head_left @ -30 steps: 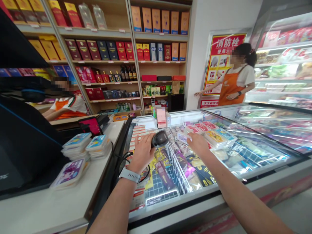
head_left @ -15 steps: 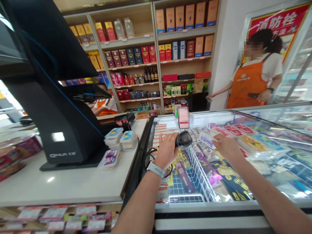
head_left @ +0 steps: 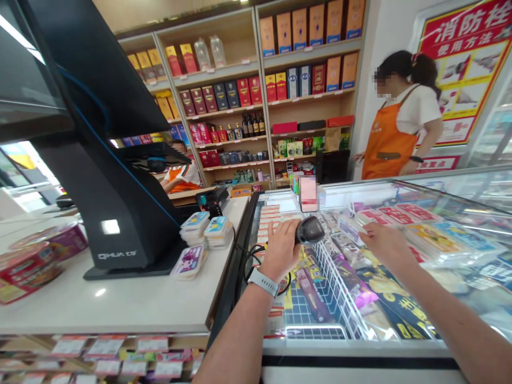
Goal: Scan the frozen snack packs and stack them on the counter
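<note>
**THINGS**
Left hand: I have my left hand [head_left: 280, 250] clenched round a black corded handheld barcode scanner [head_left: 310, 230], its head tilted toward the freezer's middle.
Right hand: my right hand [head_left: 386, 245] seems to be grasping a flat white-and-blue packet [head_left: 349, 229] by its edge, lifted slightly off the pile. It sits near the scanner head, not touching it.
Below the hands: a white wire basket divider [head_left: 334, 282] splits the assorted frozen-food packets [head_left: 380, 290] in a white-rimmed chest freezer [head_left: 360, 345].

**PROGRESS**
On the surface: two stacks of blue-topped plastic packs [head_left: 206, 229] and one purple-topped plastic pack [head_left: 188, 262] lie on the white counter surface [head_left: 100, 298].
In the freezer: many packets lie in the compartments on both sides of the divider.

**ROOM**
Left edge: the freezer's dark inner side wall [head_left: 240, 272] runs close beside my left wrist.
Near edge: both forearms cross the freezer's white rim.
Ahead: there is open air above the packets, under the sloped glass freezer lid [head_left: 460, 186] on the right.

**REST**
Nearby: a black point-of-sale terminal [head_left: 120, 234] stands on the surface. A person in an orange apron [head_left: 388, 140] stands beyond the freezer, before wooden shelves of boxed liquor [head_left: 236, 106].
</note>
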Motion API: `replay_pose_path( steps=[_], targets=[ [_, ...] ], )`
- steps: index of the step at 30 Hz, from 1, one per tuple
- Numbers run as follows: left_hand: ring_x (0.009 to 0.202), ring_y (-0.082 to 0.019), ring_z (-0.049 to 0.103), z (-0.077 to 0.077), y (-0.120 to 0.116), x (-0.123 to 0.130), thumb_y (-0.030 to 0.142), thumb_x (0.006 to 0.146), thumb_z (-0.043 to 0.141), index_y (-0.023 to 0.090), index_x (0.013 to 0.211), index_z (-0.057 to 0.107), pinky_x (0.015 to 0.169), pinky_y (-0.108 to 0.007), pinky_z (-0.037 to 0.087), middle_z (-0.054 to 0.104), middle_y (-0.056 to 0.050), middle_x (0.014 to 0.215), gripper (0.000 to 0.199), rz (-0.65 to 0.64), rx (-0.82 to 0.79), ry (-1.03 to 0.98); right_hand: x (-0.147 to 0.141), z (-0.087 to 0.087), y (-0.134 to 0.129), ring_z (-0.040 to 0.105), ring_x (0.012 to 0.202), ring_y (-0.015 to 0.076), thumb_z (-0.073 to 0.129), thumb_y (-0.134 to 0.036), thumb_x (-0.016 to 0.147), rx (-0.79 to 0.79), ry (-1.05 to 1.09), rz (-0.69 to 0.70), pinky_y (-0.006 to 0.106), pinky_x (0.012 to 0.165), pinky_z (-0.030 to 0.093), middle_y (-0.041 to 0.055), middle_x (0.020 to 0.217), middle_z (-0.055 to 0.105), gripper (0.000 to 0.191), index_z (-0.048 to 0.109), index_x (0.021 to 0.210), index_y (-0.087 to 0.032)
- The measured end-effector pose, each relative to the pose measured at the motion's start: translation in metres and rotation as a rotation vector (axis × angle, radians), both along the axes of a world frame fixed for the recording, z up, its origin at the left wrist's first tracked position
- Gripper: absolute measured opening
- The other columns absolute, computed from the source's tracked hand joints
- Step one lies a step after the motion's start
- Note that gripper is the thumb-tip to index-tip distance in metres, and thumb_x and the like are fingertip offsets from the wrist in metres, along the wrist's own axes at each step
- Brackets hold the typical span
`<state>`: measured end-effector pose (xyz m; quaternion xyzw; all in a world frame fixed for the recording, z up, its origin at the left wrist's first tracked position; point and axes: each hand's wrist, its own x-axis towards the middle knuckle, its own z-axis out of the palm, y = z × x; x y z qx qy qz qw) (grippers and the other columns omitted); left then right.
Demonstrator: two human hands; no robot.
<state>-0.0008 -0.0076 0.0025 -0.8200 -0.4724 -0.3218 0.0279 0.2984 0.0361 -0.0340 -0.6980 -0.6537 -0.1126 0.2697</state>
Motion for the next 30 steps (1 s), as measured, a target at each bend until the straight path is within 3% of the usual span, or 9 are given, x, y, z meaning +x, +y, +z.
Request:
replay_pose_path(
  steps=[5, 12, 17, 24, 30],
  targets=[
    [0.135, -0.024, 0.046, 0.001, 0.001, 0.000, 0.012, 0.083, 0.053, 0.022, 0.140, 0.042, 0.123, -0.056, 0.010, 0.055, -0.008, 0.143, 0.059, 0.007, -0.014, -0.010, -0.006, 0.006, -0.005, 0.072, 0.083, 0.0291, 0.054, -0.031, 0.088, 0.012, 0.044, -0.040, 0.035, 0.072, 0.050, 0.0113, 0.082, 0.075, 0.026, 0.070, 0.098, -0.014],
    [0.134, -0.024, 0.048, 0.004, -0.003, 0.001, 0.011, 0.081, 0.053, 0.022, 0.141, 0.043, 0.124, -0.055, 0.011, 0.056, -0.008, 0.141, 0.062, 0.014, -0.014, -0.037, -0.010, 0.008, -0.005, 0.072, 0.078, 0.0305, 0.058, -0.040, 0.080, 0.108, 0.345, -0.024, 0.037, 0.068, 0.050, 0.0082, 0.077, 0.075, 0.029, 0.072, 0.095, -0.019],
    [0.133, -0.024, 0.049, 0.005, -0.002, 0.001, 0.010, 0.080, 0.054, 0.022, 0.140, 0.043, 0.123, -0.057, 0.012, 0.057, -0.008, 0.141, 0.062, 0.003, -0.005, -0.037, -0.013, 0.007, -0.002, 0.072, 0.080, 0.0297, 0.058, -0.048, 0.076, 0.131, 0.571, 0.029, 0.039, 0.072, 0.052, 0.0078, 0.077, 0.076, 0.034, 0.070, 0.090, -0.020],
    [0.134, -0.026, 0.049, 0.001, 0.007, -0.002, 0.010, 0.082, 0.053, 0.019, 0.140, 0.043, 0.121, -0.057, 0.014, 0.058, -0.012, 0.141, 0.060, 0.008, 0.027, -0.025, -0.021, 0.002, 0.004, 0.074, 0.078, 0.0278, 0.061, -0.047, 0.073, 0.143, 0.983, 0.204, 0.040, 0.075, 0.058, 0.0071, 0.078, 0.075, 0.031, 0.066, 0.087, -0.020],
    [0.132, -0.026, 0.051, 0.004, 0.005, -0.001, 0.009, 0.081, 0.050, 0.018, 0.140, 0.044, 0.119, -0.057, 0.019, 0.058, -0.013, 0.140, 0.060, 0.008, 0.083, -0.015, -0.028, 0.009, -0.003, 0.073, 0.070, 0.0255, 0.065, -0.049, 0.074, 0.184, 1.080, 0.229, 0.040, 0.067, 0.062, 0.0048, 0.077, 0.073, 0.032, 0.064, 0.088, -0.021]
  ],
)
